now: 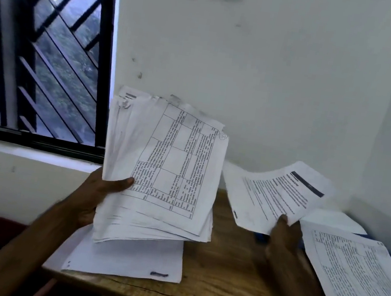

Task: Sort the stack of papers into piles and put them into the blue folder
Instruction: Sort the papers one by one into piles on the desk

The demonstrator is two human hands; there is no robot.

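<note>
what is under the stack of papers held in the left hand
A pile of white sheets lies on the wooden table below the held stack, which the left hand grips. The stack covers the pile's far part, so what is printed there cannot be seen.

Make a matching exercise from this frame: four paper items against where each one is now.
Items:
1. thick stack
2. dark-header sheet
3. loose table-print sheet
4. blank-faced pile

Places:
A. flat on the wooden table, near left, under the raised stack
B. held up in the left grip
C. held in the right grip
D. flat at the table's right edge

Pairs: 1-B, 2-C, 3-D, 4-A
</note>
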